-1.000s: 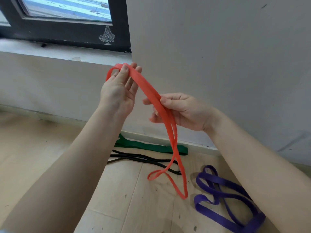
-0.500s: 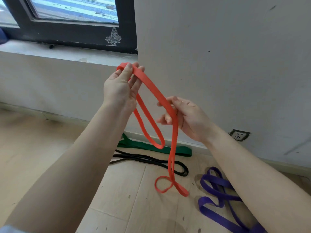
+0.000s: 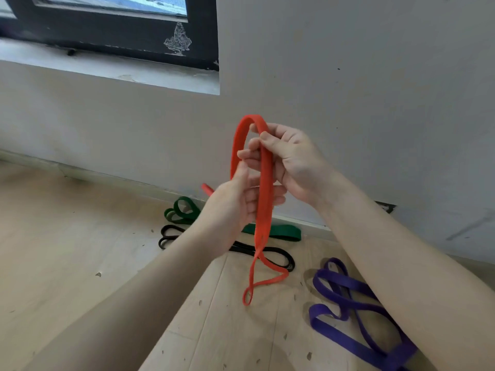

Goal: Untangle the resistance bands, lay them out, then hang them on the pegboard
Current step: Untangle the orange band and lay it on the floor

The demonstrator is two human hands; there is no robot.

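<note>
Head view. An orange band [image 3: 263, 188] is held in mid-air before a pale wall [image 3: 348, 89], near the centre of the view. Its upper bend is arched at 12 o'clock of the two hands, and its strands are hung downward to a small loop at 6 o'clock, above the floor [image 3: 67, 250]; whether that loop is touching the floor cannot be told.

The right hand [image 3: 288, 163] is placed at 1 o'clock of the left hand [image 3: 235, 207], the two just beside each other. The right hand is clenched on the band: the wide strand is pinched between thumb and curled fingers just under the arch. The left hand is likewise closed on the band, with the thumb laid against the thin left strand and the fingers curled behind the wide strand. A short orange end is seen at 10 o'clock of the left hand.

Three further bands are laid on the floor by the wall. A green band [image 3: 281, 231] is set nearest the skirting, partly hidden by the left hand. A black band [image 3: 276, 257] is laid just at 6 o'clock of it, the two near each other. A purple band [image 3: 345, 298] is coiled at 4 o'clock of the hands, well apart from the green one, partly covered by the right forearm. A dark window frame [image 3: 120, 36] is shown at 10 o'clock.
</note>
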